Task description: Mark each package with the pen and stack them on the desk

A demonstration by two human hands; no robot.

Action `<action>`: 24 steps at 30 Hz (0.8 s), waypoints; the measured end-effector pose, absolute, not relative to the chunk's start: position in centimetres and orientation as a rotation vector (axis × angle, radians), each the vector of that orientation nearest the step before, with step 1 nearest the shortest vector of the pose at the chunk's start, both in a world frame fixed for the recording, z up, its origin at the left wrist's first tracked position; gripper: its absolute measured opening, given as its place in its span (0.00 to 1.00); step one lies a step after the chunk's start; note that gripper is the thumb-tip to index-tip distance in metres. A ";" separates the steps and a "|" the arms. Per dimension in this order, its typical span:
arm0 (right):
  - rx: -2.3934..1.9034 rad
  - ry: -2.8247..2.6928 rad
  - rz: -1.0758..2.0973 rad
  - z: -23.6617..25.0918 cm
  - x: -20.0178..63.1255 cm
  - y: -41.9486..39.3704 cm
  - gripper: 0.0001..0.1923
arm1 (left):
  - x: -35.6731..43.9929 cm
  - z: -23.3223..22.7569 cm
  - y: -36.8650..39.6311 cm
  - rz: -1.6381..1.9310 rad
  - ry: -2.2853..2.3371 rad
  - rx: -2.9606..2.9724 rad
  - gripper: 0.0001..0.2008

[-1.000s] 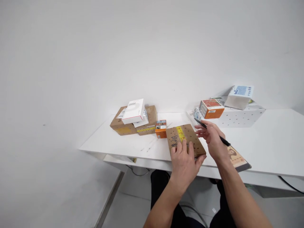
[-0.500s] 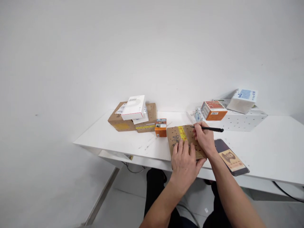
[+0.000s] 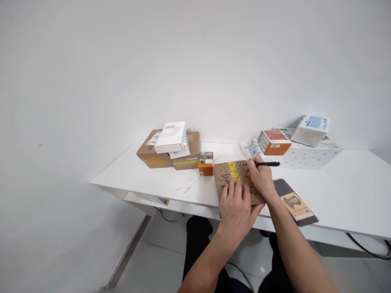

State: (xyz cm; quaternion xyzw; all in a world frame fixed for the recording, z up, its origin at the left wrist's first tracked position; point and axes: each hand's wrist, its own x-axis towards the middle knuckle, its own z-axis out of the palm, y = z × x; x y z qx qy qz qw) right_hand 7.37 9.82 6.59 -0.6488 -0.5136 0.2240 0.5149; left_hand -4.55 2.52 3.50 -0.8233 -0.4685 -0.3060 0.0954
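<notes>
- White wall (image 3: 195, 61) backs a long white bench (image 3: 143, 177), where brown cartons (image 3: 155, 160) topped by a white box (image 3: 172, 138) fill the far left corner.
- Small orange box (image 3: 205, 165) stands just left of centre, back from the near edge.
- Cardboard box (image 3: 241, 173), banded with yellow tape (image 3: 233, 171), lies at the bench's near edge, mid-length.
- Left hand (image 3: 236, 207), its grip spread rather than clenched, lays fingers over the box top, thumb at the side nearest the bench's front. Firm, even pressure should prevent skidding; pushing toward the front edge would risk tipping.
- Right hand (image 3: 261, 179) has its grip closed on a black pen (image 3: 267, 164), tip at the top's far side; contact cannot be told. Light strokes between the dark spots would likely run cleanest.
- Phone (image 3: 295, 203) lies by the near edge, right of the box; a raised forearm should avoid nudging it.
- Spotted white box (image 3: 308, 158) lines the back edge, toward the right corner.
</notes>
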 end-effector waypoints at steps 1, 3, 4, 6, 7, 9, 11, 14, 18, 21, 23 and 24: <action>-1.563 -1.247 0.525 6.6 7.4 9.8 0.11 | -4.6 3.5 2.5 -0.908 -1.391 -2.440 0.27; -1.568 -1.255 0.507 6.5 7.4 9.8 0.11 | -4.6 3.5 2.4 -0.911 -1.388 -2.437 0.27; -1.567 -1.248 0.508 6.5 7.5 9.8 0.11 | -4.6 3.5 2.4 -0.912 -1.386 -2.435 0.27; -1.559 -1.233 0.524 6.5 7.5 9.8 0.11 | -4.6 3.5 2.4 -0.914 -1.380 -2.431 0.27; -1.555 -1.230 0.530 6.5 7.5 9.8 0.11 | -4.6 3.5 2.4 -0.914 -1.380 -2.428 0.27; -1.552 -1.236 0.532 6.5 7.4 9.8 0.11 | -4.6 3.5 2.5 -0.913 -1.384 -2.427 0.27; -1.555 -1.243 0.527 6.5 7.4 9.8 0.11 | -4.6 3.5 2.5 -0.911 -1.386 -2.432 0.27; -1.525 -1.198 0.555 6.4 7.4 9.7 0.11 | -4.6 3.5 2.5 -0.916 -1.379 -2.439 0.26; -1.408 -1.037 0.583 6.5 7.4 9.0 0.11 | -4.7 3.6 2.5 -0.930 -1.366 -2.431 0.26; -1.361 -0.939 0.533 5.9 7.9 8.2 0.12 | -4.9 3.9 2.5 -0.929 -1.362 -2.438 0.26; -1.382 -0.907 0.480 4.8 8.9 7.7 0.13 | -5.1 4.0 2.6 -0.934 -1.360 -2.438 0.26; -1.417 -0.913 0.439 3.9 9.5 7.5 0.13 | -5.2 4.0 2.6 -0.940 -1.356 -2.435 0.26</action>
